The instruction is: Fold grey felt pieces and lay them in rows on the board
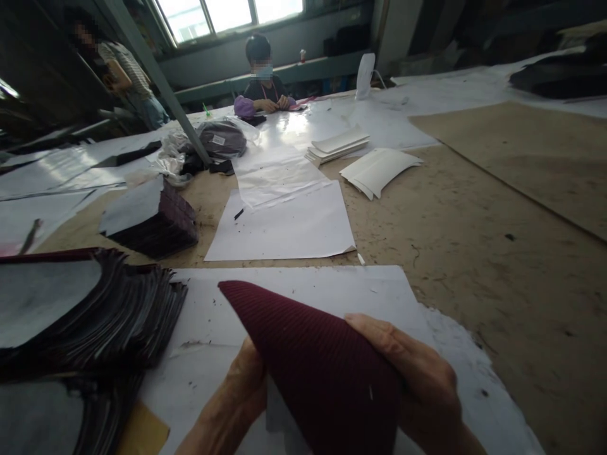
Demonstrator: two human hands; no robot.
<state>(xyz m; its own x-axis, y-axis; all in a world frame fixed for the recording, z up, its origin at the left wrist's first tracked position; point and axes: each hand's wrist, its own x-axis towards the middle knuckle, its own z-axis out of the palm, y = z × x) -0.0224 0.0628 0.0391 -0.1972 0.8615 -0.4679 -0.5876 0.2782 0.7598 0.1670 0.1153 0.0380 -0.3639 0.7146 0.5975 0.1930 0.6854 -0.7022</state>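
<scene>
A dark maroon ribbed fabric piece [317,354] is held up between my two hands, tilted, with one pointed corner toward the upper left. My right hand [417,373] grips its right edge, thumb lying along the top. On the other side my left hand [241,385] holds it from beneath, its fingertips hidden behind the cloth. A pale grey layer shows under the fabric's lower left edge. White paper [203,316] lies on the table below. Close to my left hand stands a thick stack of dark cut pieces [137,309] with grey backing.
A block-shaped stack of maroon and grey pieces [156,218] sits at the left. White sheets [284,234] and curved white card pieces [379,170] lie ahead. Across the table sits a masked person [260,88]; another person [133,82] stands at the far left beside a slanting post [161,82].
</scene>
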